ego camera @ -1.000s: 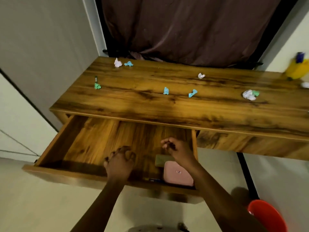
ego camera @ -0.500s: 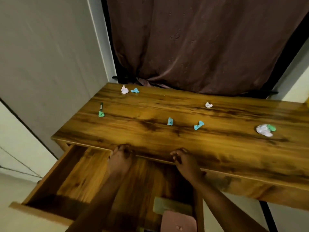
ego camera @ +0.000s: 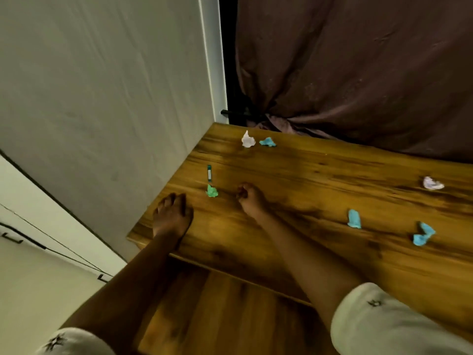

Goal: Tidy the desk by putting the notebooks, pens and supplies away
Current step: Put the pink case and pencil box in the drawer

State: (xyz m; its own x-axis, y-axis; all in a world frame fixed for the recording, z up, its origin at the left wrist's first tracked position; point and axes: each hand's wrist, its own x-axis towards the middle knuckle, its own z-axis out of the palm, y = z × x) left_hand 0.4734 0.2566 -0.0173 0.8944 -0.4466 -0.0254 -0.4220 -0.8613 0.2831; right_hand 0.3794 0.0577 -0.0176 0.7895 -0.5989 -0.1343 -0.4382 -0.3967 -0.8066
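A green paper wad [ego camera: 212, 191] lies on the wooden tabletop [ego camera: 294, 175] near its left end, and both hands flank it. The left hand [ego camera: 171, 216] is to the left of the wad and a little nearer the person, fingers stretched out fairly straight and holding nothing; the blur hides whether the palm touches the wood. The right hand [ego camera: 249, 197] is just to the right of the wad, apart from it, with its fingers curled into a loose fist on the tabletop and nothing visible inside. Just beyond the wad lies a small green and white stick [ego camera: 209, 172], pointing away from the person and untouched by either hand. Farther beyond the wad, near the back edge, a white paper wad [ego camera: 247, 140] sits beside a blue paper wad [ego camera: 267, 142]. Well to the right of the green wad are a second blue wad [ego camera: 354, 219], a third blue wad [ego camera: 422, 234] and a second white wad [ego camera: 432, 183]. Nearer the person than the wad, under the front edge, a drawer [ego camera: 230, 316] stands open. A dark curtain [ego camera: 358, 73] hangs behind.
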